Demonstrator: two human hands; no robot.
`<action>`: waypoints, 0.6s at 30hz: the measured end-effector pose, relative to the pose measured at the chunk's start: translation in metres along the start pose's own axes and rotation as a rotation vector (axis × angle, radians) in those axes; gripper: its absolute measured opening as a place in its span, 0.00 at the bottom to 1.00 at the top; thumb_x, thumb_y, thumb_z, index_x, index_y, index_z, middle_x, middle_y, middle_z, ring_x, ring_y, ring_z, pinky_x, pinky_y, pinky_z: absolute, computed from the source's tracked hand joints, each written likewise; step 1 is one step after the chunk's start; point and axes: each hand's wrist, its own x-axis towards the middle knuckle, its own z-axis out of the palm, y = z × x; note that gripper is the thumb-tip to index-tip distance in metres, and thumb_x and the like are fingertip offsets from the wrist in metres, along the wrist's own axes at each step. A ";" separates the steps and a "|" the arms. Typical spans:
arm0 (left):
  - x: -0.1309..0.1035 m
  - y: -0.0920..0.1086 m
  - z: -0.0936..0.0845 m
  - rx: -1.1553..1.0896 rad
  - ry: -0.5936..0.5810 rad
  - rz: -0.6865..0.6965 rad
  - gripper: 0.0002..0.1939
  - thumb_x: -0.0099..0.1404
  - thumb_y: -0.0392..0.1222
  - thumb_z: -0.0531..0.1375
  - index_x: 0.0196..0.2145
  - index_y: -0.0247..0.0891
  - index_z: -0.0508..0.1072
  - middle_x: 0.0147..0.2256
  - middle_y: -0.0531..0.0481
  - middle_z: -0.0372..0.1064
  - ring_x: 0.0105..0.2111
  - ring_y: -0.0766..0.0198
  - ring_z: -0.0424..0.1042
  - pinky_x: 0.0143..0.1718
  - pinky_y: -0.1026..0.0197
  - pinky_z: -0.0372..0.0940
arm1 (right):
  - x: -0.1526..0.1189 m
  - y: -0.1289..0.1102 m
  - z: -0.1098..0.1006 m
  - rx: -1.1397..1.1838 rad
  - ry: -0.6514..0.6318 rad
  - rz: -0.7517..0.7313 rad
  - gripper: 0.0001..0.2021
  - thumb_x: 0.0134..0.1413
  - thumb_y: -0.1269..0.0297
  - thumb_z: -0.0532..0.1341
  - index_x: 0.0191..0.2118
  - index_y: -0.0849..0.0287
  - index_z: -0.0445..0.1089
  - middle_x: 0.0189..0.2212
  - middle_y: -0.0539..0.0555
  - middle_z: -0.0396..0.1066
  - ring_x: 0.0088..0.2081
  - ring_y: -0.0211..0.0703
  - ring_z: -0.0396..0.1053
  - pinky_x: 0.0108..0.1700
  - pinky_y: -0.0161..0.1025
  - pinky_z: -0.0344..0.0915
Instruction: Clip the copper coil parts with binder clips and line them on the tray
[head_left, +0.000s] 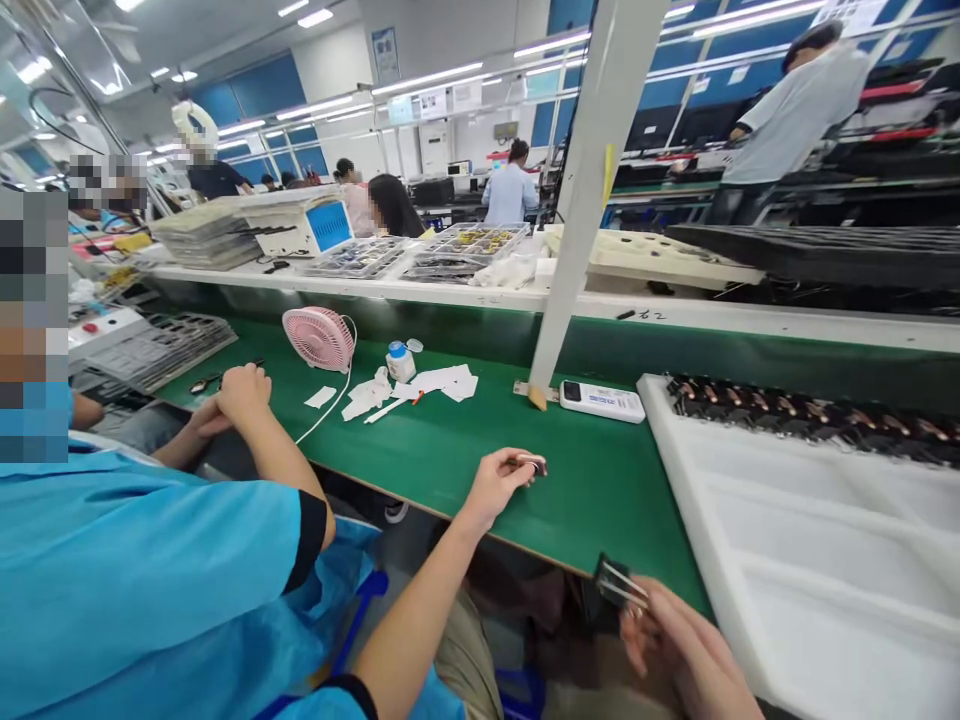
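My left hand is over the green bench top, fingers closed around a small dark piece with a copper-coloured edge. The exact kind of that piece does not show. Low on the right, at the bench's front edge, my right hand pinches a black part with two light metal rods, which looks slightly blurred. Its lower fingers are curled. Beside it is a white foam tray, with a row of black parts with copper-coloured pieces along its far side.
To the left sits a co-worker in blue, hands over the bench. A pink fan, white papers, a blue-capped bottle and a white power bank lie ahead. A white post rises beyond the bench.
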 end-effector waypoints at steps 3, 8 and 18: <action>-0.005 0.001 -0.002 -0.039 0.027 0.004 0.26 0.51 0.57 0.75 0.39 0.33 0.80 0.39 0.39 0.80 0.35 0.60 0.76 0.35 0.61 0.68 | 0.038 -0.017 0.022 -0.115 -0.010 -0.221 0.25 0.60 0.39 0.62 0.42 0.60 0.74 0.23 0.51 0.66 0.24 0.40 0.61 0.27 0.37 0.61; -0.004 0.004 -0.008 -0.118 0.068 -0.014 0.27 0.49 0.54 0.76 0.41 0.34 0.79 0.36 0.42 0.80 0.31 0.63 0.75 0.32 0.63 0.67 | 0.094 -0.024 0.036 -0.220 -0.004 -0.343 0.28 0.57 0.36 0.62 0.41 0.61 0.72 0.23 0.49 0.63 0.24 0.38 0.58 0.28 0.38 0.58; -0.001 0.007 -0.007 -0.011 -0.042 -0.100 0.26 0.49 0.52 0.76 0.41 0.33 0.81 0.36 0.41 0.81 0.30 0.62 0.76 0.35 0.60 0.72 | 0.111 -0.022 0.030 -0.291 -0.121 -0.263 0.32 0.58 0.38 0.61 0.50 0.65 0.72 0.25 0.49 0.64 0.26 0.38 0.58 0.31 0.39 0.58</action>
